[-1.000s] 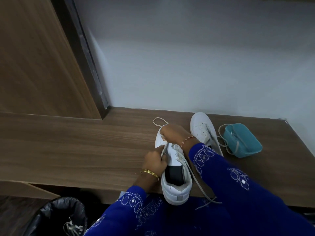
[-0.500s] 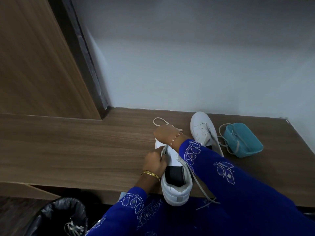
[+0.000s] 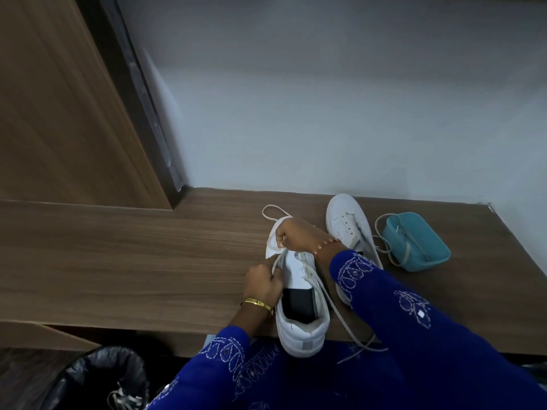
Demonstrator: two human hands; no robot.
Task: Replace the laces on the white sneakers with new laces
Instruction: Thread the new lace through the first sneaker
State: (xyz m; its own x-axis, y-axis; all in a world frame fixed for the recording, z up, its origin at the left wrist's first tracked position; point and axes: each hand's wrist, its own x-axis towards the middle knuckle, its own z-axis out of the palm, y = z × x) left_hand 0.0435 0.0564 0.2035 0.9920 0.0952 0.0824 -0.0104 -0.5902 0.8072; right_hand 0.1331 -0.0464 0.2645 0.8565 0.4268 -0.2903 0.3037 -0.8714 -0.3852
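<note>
Brown wood-grain laminate desk (image 3: 124, 261) against a pale wall. Near white leather low-top sneaker (image 3: 305, 327), heel overhanging the desk's front edge, toe pointing to the wall, dark insole showing. Flat off-white lace (image 3: 331, 309) threaded in its eyelets: one loop lies on the desk beyond the toe, one end trails off the front edge. Left hand (image 3: 263, 287), gold bangle at wrist, fingers curled, pinching the lace at the sneaker's left eyelet row. Right hand (image 3: 296, 235), beaded bracelet, fingers curled and pinching the lace over the toe end. Second white sneaker (image 3: 346, 220) just beside, to the right. Teal oval plastic container (image 3: 420, 247) with laces draped around it, near that sneaker. Black-lined bin (image 3: 103, 377) below, laces inside.
</note>
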